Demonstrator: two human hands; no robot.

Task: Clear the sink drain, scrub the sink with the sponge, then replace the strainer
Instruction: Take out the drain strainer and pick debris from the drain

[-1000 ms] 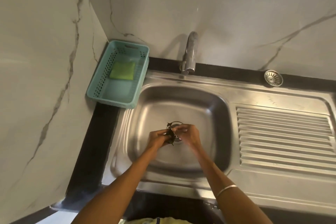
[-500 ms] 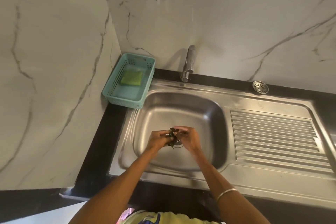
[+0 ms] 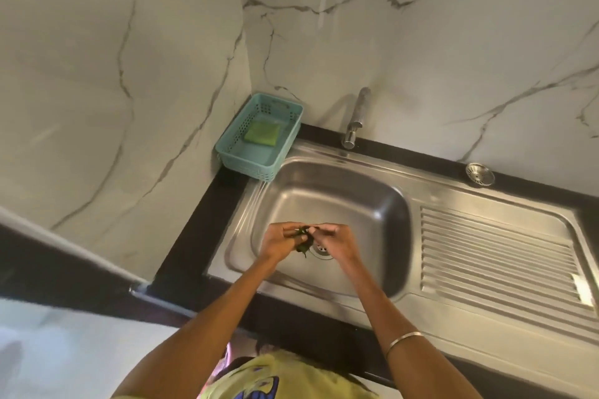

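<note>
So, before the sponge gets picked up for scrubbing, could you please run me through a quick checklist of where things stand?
1. Debris out of the drain: ok. Both the left hand and right hand pinch dark green debris above the drain.
2. Drain fully clear: cannot tell; the hands partly cover it.
3. Hands free for the sponge: not ok; both hold the debris.
4. Sponge reachable: ok, lying in the teal basket at the sink's back left corner.
5. Strainer set aside: ok, on the ledge behind the drainboard.
6. Tap off: ok, no water visible.
</note>
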